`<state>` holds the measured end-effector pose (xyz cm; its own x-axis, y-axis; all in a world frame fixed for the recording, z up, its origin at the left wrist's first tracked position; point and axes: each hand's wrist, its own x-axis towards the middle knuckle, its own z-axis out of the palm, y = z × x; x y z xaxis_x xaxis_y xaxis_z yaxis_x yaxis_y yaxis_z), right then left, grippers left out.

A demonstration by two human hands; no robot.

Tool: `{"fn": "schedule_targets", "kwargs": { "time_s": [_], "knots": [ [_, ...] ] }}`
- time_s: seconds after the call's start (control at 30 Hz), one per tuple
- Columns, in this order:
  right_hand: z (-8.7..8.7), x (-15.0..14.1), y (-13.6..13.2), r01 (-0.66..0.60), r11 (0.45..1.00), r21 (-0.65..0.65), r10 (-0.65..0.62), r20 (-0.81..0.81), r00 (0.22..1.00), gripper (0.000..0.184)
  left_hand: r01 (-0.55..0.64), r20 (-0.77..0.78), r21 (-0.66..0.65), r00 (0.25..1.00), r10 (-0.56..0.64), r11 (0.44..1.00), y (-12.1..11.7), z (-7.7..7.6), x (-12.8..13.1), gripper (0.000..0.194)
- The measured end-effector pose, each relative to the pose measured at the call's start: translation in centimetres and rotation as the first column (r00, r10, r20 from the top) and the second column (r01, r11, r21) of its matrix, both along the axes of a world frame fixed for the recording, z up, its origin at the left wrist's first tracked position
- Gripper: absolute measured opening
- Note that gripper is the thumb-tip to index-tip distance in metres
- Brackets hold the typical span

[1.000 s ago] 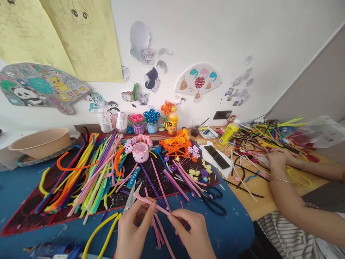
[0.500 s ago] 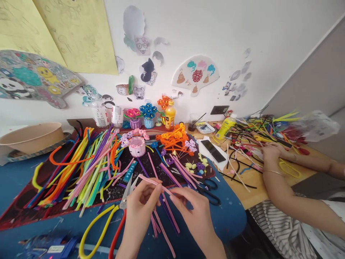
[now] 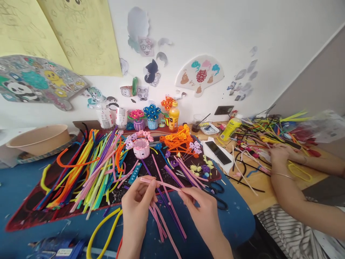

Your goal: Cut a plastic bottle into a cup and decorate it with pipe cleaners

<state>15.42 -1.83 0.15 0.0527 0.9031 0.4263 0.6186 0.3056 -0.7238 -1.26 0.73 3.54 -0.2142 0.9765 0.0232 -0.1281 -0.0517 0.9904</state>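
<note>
A short pink pipe cleaner (image 3: 167,185) stretches between my two hands above the table. Thumb and fingers of my left hand (image 3: 140,199) pinch its left part, while my right hand (image 3: 198,205) pinches the right end. Below lie loose pink pipe cleaners (image 3: 165,226) and a purple one (image 3: 176,225). Just behind my hands stands a small pink pot (image 3: 141,149) with pink and lilac flowers at its rim. Black-handled scissors (image 3: 219,194) rest to the right of my right hand. A teal labelled strip (image 3: 134,173) lies behind my left hand.
Left is a big bundle of coloured pipe cleaners (image 3: 88,169). A blue tool (image 3: 58,248) lies front left. Orange flowers (image 3: 178,139), an orange bottle (image 3: 174,117) and a phone (image 3: 215,152) sit behind. At right, another person's hands (image 3: 281,153) work among more pipe cleaners.
My hands have moved slightly apart, and more of the pink pipe cleaner shows between them. The view has shifted a little, and the silver scissor blades beside my left hand are now hidden.
</note>
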Motion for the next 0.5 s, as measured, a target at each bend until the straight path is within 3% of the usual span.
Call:
{"fn": "schedule_targets", "kwargs": {
  "time_s": [0.17,0.37,0.5],
  "knots": [
    [0.2,0.1,-0.1,0.013,1.0,0.01,-0.014,0.012,1.0,0.03,-0.036,-0.058,0.008,0.998,0.036,0.999,-0.1,0.1,-0.4,0.02],
    [0.2,0.5,-0.3,0.059,0.992,0.11,-0.062,0.019,0.998,0.025,-0.025,-0.208,0.031,0.978,0.03,0.999,-0.2,-0.1,-0.9,0.021],
    [-0.3,0.9,-0.3,0.037,0.996,0.086,-0.043,0.065,0.997,0.026,0.007,-0.306,0.026,0.952,0.001,1.0,-0.2,-0.4,-1.2,0.025]
  ]
}}
